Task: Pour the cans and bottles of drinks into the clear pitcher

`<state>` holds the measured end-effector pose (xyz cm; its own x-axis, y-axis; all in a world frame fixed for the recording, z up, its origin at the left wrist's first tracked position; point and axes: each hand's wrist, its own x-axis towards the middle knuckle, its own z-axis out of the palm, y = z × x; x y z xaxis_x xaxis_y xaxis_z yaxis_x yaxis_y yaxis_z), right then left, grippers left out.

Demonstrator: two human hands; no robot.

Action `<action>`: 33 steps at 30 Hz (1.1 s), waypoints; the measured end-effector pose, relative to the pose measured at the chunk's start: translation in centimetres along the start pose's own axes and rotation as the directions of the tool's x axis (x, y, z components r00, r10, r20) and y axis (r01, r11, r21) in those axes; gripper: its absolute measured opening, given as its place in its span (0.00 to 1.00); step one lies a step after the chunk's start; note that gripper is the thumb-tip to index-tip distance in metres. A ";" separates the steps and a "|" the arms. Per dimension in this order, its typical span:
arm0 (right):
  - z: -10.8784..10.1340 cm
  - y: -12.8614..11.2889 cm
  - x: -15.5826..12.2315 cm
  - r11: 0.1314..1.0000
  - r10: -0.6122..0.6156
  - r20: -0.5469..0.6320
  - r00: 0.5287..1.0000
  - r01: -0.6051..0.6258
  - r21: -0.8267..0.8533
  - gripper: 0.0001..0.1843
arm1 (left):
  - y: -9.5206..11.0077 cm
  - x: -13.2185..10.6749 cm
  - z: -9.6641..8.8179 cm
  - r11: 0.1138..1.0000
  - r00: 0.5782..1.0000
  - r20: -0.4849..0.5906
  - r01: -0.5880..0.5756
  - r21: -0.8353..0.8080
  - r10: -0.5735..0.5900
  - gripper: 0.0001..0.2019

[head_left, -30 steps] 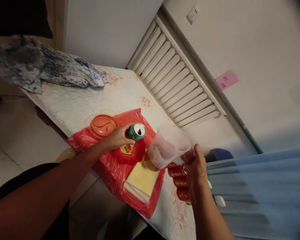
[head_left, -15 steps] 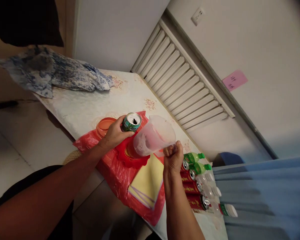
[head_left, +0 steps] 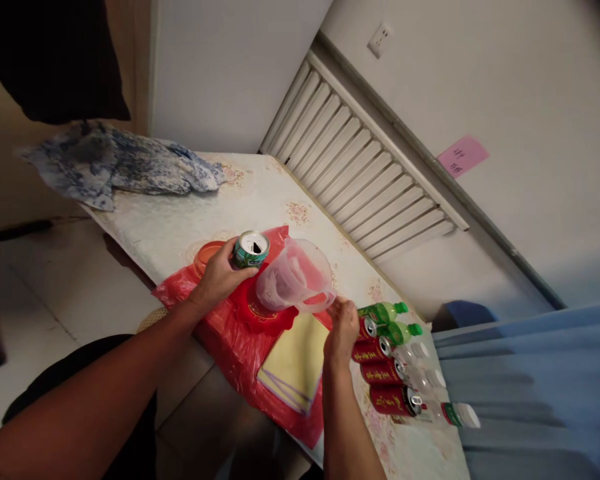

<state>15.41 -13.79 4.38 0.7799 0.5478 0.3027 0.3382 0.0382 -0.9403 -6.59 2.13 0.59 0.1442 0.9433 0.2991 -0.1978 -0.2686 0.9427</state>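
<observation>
My left hand (head_left: 221, 272) is closed round the side of a green drink can (head_left: 251, 251), upright with its tab hole open. Just right of it, a translucent plastic jug (head_left: 285, 277) leans slightly over a red scalloped dish (head_left: 250, 323); some whitish stuff shows through its wall. My right hand (head_left: 345, 323) has its fingers curled at the outer edge of the jug's handle, and the fingertips are partly hidden. Under the dish lies a red plastic bag (head_left: 230, 353), with a folded yellow cloth (head_left: 295, 360) on it. An orange-red lid (head_left: 209, 253) sits behind my left hand.
Several red cans (head_left: 385, 370) lie at the right, beside green bottles (head_left: 393, 330) and clear bottles (head_left: 425, 373). A blue-white patterned cloth (head_left: 155, 167) lies on the far left of the table (head_left: 260, 193). A radiator (head_left: 360, 153) and a blue curtain (head_left: 525, 387) border the table.
The jug has come down and left, standing more upright at the dish, and its handle now shows more. My left hand with the can has shifted slightly left.
</observation>
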 end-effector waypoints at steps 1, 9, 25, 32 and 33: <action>-1.4 0.3 -0.5 0.999 0.033 -0.062 0.997 -0.033 0.000 0.20 | 0.1 -0.3 -0.2 1.000 1.000 -0.003 -0.001 0.013 0.001 0.37; -13.0 5.5 -7.7 0.958 0.175 -0.083 0.981 -0.189 -0.216 0.18 | 2.3 -3.9 -0.9 0.995 0.997 -0.015 0.079 0.057 -0.078 0.37; -16.7 12.2 -11.8 0.910 -0.045 -0.008 0.999 0.037 -0.413 0.15 | 8.3 -10.1 3.1 0.972 0.993 0.120 -0.018 0.233 -0.010 0.37; -16.7 12.1 -11.8 0.925 -0.102 -0.019 0.995 0.088 -0.369 0.13 | 9.9 -12.1 7.3 0.992 0.959 0.278 0.018 0.125 -0.053 0.36; -16.7 12.1 -11.8 0.927 -0.101 -0.024 0.995 0.085 -0.365 0.12 | 9.9 -12.4 7.9 0.995 0.952 0.298 0.032 0.099 -0.061 0.37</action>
<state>19.08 -33.74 -7.96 0.7546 0.5206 0.3995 0.5721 -0.2236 -0.7891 -2.66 -13.80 7.39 0.4387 0.8566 0.2718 -0.0957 -0.2562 0.9619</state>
